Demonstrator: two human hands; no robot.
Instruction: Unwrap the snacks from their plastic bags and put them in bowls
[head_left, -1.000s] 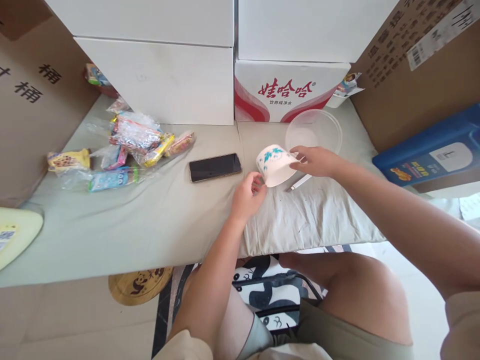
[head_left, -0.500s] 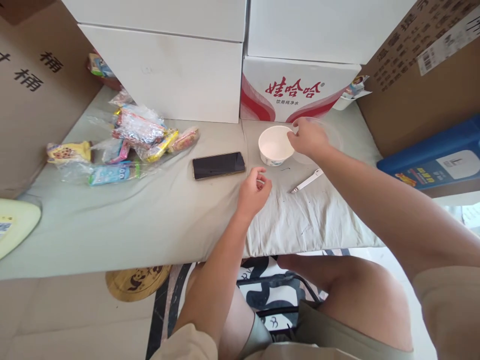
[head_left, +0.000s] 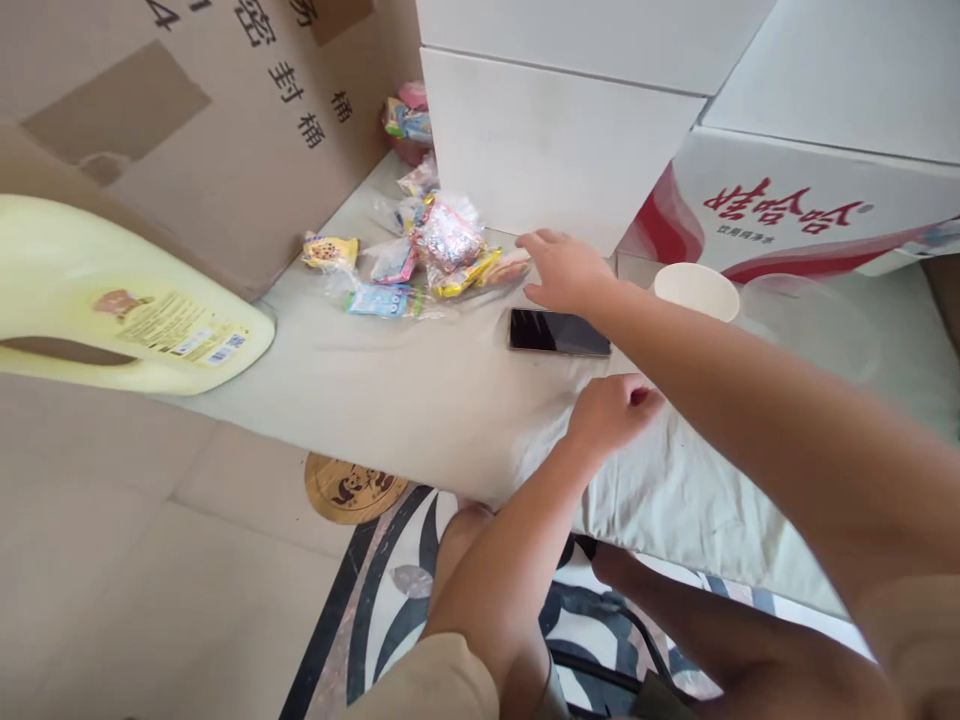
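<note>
My right hand (head_left: 566, 272) reaches across over the black phone (head_left: 559, 332), fingers spread and holding nothing. Its fingertips are close to the right end of a pile of wrapped snacks (head_left: 450, 235), near a pinkish packet (head_left: 508, 270). Below the phone, my left hand (head_left: 613, 412) rests near the cloth with its fingers curled in; nothing shows in it. A white paper bowl (head_left: 696, 290) stands behind my right forearm, which hides its lower part. Beside the bowl lies a clear round plastic lid (head_left: 814, 315).
A pale yellow jug (head_left: 172, 310) lies at the left edge of the cloth-covered table (head_left: 435, 385). White cartons (head_left: 540, 150) and a red-and-white carton (head_left: 787, 205) line the back. A large brown cardboard box (head_left: 225, 170) stands at the left. A round wooden stool top (head_left: 352, 490) is below.
My right hand has left the bowl's rim and moved left toward the snacks. My left hand has curled tighter. The view has turned left, and my forearm now hides the nail clipper.
</note>
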